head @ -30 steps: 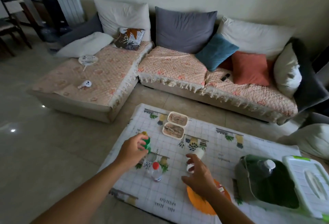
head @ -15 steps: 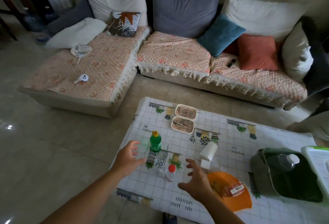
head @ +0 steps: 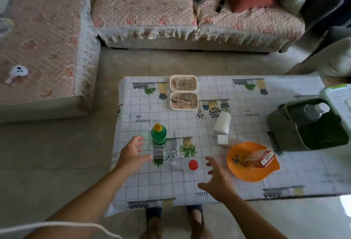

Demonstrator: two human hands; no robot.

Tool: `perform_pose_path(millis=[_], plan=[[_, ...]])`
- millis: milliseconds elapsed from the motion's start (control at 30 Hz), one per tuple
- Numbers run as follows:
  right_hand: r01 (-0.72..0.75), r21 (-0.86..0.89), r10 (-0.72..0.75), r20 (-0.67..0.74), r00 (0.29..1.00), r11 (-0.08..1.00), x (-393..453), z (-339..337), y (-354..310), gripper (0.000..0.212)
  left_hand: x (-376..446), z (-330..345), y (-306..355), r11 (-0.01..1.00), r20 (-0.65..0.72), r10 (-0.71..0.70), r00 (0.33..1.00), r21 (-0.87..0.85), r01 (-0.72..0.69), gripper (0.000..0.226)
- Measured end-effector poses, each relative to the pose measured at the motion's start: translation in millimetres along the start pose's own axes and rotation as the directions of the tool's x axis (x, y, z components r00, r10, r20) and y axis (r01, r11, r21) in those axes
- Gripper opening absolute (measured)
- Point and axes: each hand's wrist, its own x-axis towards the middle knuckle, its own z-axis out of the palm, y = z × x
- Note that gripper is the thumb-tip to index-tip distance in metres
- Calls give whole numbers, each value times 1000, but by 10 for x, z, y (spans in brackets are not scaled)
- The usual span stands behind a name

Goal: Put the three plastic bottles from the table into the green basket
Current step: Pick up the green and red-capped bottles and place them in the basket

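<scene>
A green bottle [head: 159, 134] with a yellow cap stands upright on the table [head: 247, 181]. My left hand [head: 133, 153] is open just left of it, fingers spread, not touching. A clear bottle with a red cap [head: 190, 165] stands nearer the front edge. My right hand [head: 218, 178] is open just right of it, apart from it. The green basket [head: 319, 140] sits at the table's right, and a clear bottle [head: 314, 110] with a white cap lies inside it.
An orange plate [head: 245, 172] with a small red-and-white box lies right of my right hand. A white roll [head: 223, 124] and an open cream case [head: 183, 92] sit mid-table. A white lidded box [head: 340, 98] stands beyond the basket. A sofa lies behind.
The camera has tilted down and moved closer to the table. My left hand let go of the green bottle and stays open beside it. My right hand drew back toward the red-capped bottle.
</scene>
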Motion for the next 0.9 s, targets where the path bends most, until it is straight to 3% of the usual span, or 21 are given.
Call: perform_pose_path(millis=[167,367,600,900], plan=[[-82,30,83,-50,995,996,252,476,173,91,587,167,-326,999,51,29,998,34,-31,88],[-80,123,94,-116,989,989,515,905,252,89,1082,466,-452,991,78,121,990,39,-124,90],[-107,213,160,-250,955,971,662,1097,343,68,1298,725,-459,985,59,174,983,-19,-173,53],[-66,213,151,-410,899,975,591,1027,271,55,1241,633,-397,987,-7,160,987,-13,-160,46]])
